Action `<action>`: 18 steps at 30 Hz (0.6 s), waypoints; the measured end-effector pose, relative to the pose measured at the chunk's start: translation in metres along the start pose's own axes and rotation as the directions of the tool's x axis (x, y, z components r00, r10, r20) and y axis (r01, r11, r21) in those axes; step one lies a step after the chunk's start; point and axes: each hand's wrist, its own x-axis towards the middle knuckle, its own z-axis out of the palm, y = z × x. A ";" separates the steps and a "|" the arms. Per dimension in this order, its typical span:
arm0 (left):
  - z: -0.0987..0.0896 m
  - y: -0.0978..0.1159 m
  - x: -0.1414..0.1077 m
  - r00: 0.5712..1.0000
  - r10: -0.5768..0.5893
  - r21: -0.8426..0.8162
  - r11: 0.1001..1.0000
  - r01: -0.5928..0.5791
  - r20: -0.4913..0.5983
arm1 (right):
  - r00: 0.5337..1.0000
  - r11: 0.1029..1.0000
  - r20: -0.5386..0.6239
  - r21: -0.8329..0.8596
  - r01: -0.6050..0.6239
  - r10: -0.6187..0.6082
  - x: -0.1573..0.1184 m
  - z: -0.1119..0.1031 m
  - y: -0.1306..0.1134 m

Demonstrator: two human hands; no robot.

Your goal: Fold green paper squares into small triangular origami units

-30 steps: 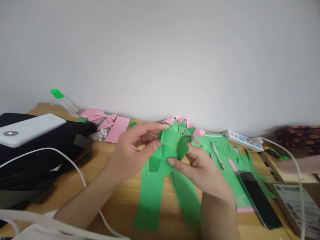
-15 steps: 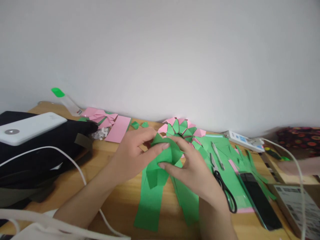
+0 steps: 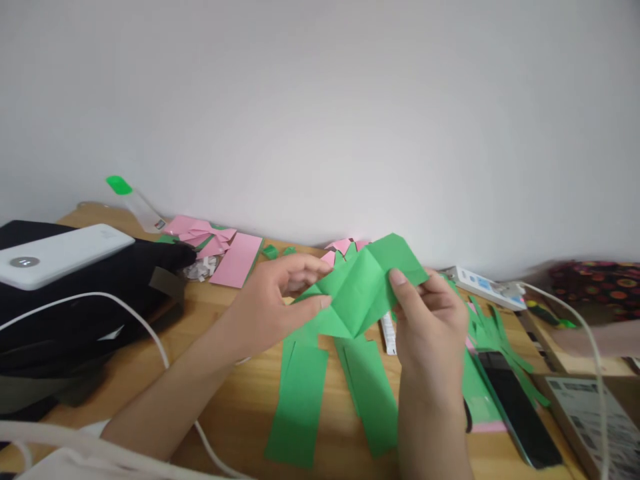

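A creased green paper (image 3: 357,287) is spread out in the air between my hands. My left hand (image 3: 280,300) pinches its left end between thumb and fingers. The right end is gripped by my right hand (image 3: 433,320), thumb on top. Green paper strips lie below on the wooden table, one at the left (image 3: 296,407) and one at the right (image 3: 373,393). Behind the held paper, a pink and green folded ring (image 3: 345,247) is mostly hidden.
Pink paper (image 3: 237,259) and folded pink pieces lie back left. A white power bank (image 3: 65,257) rests on a black bag (image 3: 150,267). At the right are a phone (image 3: 520,407), green scraps, a power strip (image 3: 483,285), cables and another person's arm (image 3: 590,339).
The green paper, bunched between both hands before, is now opened out wider. My right hand has moved right and turned upright, now covering most of the scissors.
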 end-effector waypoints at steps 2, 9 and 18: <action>-0.001 0.003 0.002 1.000 -0.006 -0.073 0.997 0.005 -0.016 | 0.999 0.997 0.020 0.070 -0.040 0.038 0.004 -0.001 0.000; 0.009 0.002 0.001 0.997 0.068 -0.231 0.970 -0.076 -0.038 | 1.000 0.996 0.008 0.089 -0.011 0.010 0.002 0.002 0.004; 0.020 0.004 -0.003 0.996 0.071 -0.036 0.997 -0.074 -0.060 | 0.999 0.998 0.020 0.048 -0.038 0.037 0.006 -0.003 0.006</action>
